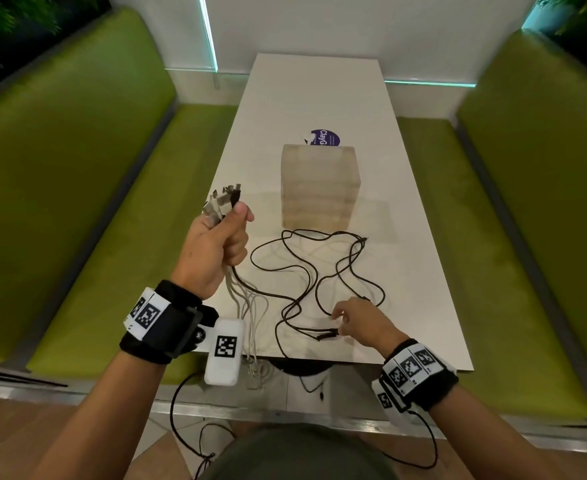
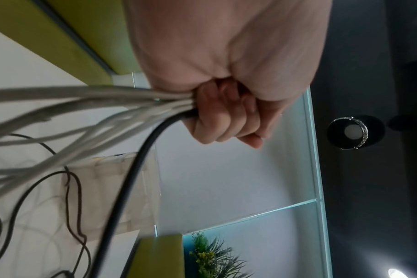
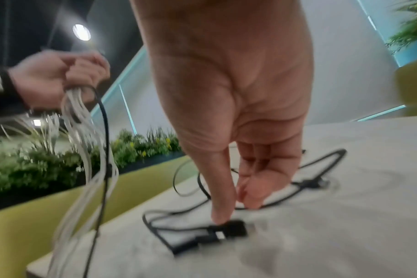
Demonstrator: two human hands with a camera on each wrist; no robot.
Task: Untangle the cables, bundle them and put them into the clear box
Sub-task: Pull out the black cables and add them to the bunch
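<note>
Left hand [image 1: 212, 247] grips cables [image 1: 231, 282], plugs [image 1: 221, 202] pointing up.

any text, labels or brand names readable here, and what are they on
"ClayG": white letters on a round purple sticker on the white table, behind the clear box; the box cuts off the rest.
Smaller print on that sticker: too small to read.
Wrist bands: black-and-white square code markers only, no words.
Cables and their plugs: no readable marking.
</note>
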